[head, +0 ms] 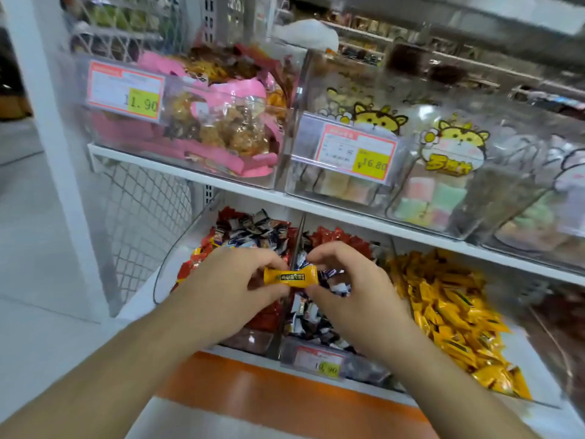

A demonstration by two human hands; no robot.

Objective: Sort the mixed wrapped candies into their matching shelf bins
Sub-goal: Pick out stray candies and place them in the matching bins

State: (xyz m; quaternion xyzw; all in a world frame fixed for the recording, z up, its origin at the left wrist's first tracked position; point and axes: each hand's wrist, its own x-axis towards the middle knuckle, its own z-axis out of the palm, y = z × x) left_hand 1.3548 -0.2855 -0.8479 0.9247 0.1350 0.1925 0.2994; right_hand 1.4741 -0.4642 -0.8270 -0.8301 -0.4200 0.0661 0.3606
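A yellow wrapped candy [291,276] with a dark label is held level between both hands above the lower shelf. My left hand [231,286] pinches its left end and my right hand [351,280] pinches its right end. Below them, a left bin [202,248] holds red and dark blue-white candies mixed. A middle bin [316,324] holds dark blue-white candies, with red ones at its back. To the right, a bin [452,312] is full of matching yellow candies.
The upper shelf [221,182] carries clear bins: pink snack packs [221,128] at left, pastel marshmallow packs [427,191] at right, each with a price tag. A white post [63,160] stands at left. An orange strip [269,394] runs below the lower bins.
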